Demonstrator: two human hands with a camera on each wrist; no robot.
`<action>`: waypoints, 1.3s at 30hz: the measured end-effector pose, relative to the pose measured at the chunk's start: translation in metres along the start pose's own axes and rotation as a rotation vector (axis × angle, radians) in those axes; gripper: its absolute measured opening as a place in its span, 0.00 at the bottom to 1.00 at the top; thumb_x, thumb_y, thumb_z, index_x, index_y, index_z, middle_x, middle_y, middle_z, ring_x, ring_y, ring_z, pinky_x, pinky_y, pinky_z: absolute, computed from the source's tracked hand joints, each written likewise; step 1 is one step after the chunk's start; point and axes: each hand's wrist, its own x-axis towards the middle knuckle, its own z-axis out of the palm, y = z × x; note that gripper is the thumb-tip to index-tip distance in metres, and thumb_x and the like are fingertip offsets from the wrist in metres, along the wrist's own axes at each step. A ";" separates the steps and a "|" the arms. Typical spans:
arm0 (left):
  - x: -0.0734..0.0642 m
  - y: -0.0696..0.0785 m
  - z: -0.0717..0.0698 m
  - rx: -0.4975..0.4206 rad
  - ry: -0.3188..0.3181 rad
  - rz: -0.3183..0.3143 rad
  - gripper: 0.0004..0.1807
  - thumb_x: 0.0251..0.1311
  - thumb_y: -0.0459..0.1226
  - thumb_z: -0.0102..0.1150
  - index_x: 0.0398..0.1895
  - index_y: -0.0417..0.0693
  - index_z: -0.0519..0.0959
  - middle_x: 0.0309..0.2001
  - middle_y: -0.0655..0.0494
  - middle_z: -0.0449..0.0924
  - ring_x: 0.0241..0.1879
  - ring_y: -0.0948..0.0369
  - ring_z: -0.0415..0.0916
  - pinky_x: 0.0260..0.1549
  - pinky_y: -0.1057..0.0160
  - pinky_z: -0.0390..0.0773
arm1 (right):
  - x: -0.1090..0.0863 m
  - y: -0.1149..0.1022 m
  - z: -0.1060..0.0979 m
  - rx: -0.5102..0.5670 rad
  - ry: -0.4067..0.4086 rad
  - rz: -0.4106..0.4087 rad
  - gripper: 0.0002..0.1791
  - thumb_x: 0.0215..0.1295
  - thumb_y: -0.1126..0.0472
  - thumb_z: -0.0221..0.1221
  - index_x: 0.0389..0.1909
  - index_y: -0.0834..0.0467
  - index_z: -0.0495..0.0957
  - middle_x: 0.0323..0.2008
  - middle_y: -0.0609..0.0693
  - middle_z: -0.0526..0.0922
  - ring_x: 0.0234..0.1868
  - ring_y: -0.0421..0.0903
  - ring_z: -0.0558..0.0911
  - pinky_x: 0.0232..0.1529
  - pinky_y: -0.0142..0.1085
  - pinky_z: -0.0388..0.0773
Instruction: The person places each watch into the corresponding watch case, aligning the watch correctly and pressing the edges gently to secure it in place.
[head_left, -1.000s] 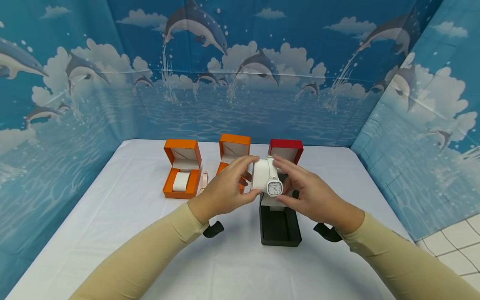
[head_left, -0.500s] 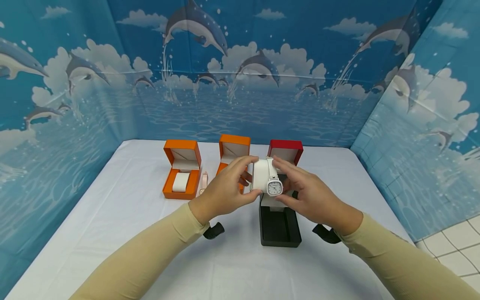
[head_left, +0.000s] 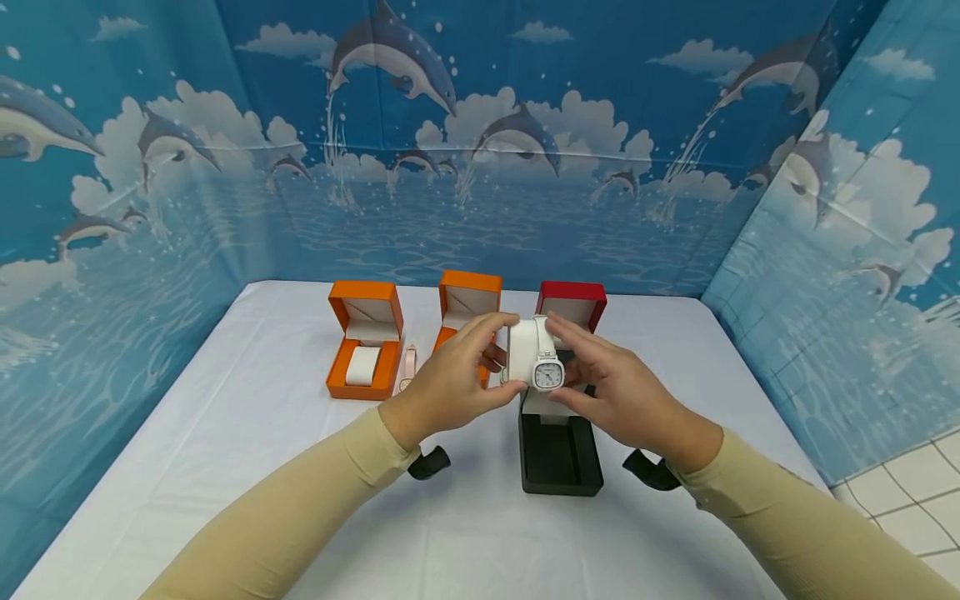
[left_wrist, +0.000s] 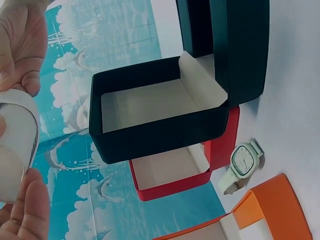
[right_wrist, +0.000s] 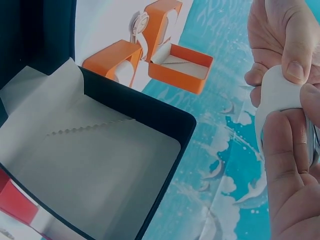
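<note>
In the head view both hands hold a white watch cushion up over the black watch box (head_left: 561,454). A white-strapped wristwatch (head_left: 548,375) with a squarish dial is wrapped around the cushion's right end, dial toward me. My left hand (head_left: 450,375) grips the bare left end of the cushion (head_left: 522,350) between thumb and fingers. My right hand (head_left: 626,392) pinches the watch end, fingertips on the strap above and thumb by the case below. The left wrist view shows the pale cushion (left_wrist: 19,145) between the hands. The black box's lid is up, showing a light lining (left_wrist: 145,102).
Two open orange boxes (head_left: 363,383) stand at the back left, the nearer-left one with a white cushion (head_left: 362,365) inside. A pink-strapped watch (head_left: 410,360) lies between them. An open red box (head_left: 572,292) stands behind the black one. A pale green watch (left_wrist: 245,160) lies beside the boxes.
</note>
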 end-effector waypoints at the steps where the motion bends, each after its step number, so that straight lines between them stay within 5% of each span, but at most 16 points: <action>1: 0.000 0.000 0.000 -0.001 -0.002 -0.001 0.40 0.65 0.38 0.73 0.76 0.41 0.64 0.72 0.45 0.69 0.48 0.55 0.84 0.50 0.67 0.86 | 0.000 0.000 0.000 -0.001 -0.001 0.002 0.51 0.64 0.73 0.70 0.84 0.57 0.54 0.83 0.59 0.56 0.44 0.40 0.87 0.49 0.35 0.88; 6: 0.002 -0.001 -0.003 0.009 -0.015 -0.002 0.41 0.65 0.38 0.74 0.76 0.41 0.64 0.72 0.45 0.70 0.46 0.58 0.84 0.49 0.67 0.86 | 0.000 0.001 0.001 -0.049 0.006 -0.019 0.51 0.65 0.71 0.70 0.84 0.57 0.54 0.83 0.59 0.56 0.46 0.43 0.87 0.48 0.36 0.88; 15: 0.003 0.000 -0.006 0.004 -0.033 -0.005 0.41 0.64 0.39 0.74 0.76 0.41 0.64 0.71 0.46 0.71 0.46 0.61 0.84 0.49 0.67 0.86 | -0.001 0.004 0.000 -0.079 0.012 -0.053 0.50 0.66 0.70 0.70 0.84 0.57 0.54 0.83 0.61 0.56 0.66 0.58 0.82 0.61 0.47 0.83; 39: 0.002 0.003 -0.002 -0.024 -0.037 -0.024 0.41 0.64 0.38 0.74 0.77 0.43 0.64 0.71 0.48 0.70 0.46 0.62 0.85 0.51 0.68 0.86 | -0.004 0.003 0.002 -0.034 0.019 -0.047 0.51 0.65 0.70 0.70 0.84 0.57 0.54 0.82 0.61 0.58 0.60 0.56 0.87 0.57 0.44 0.85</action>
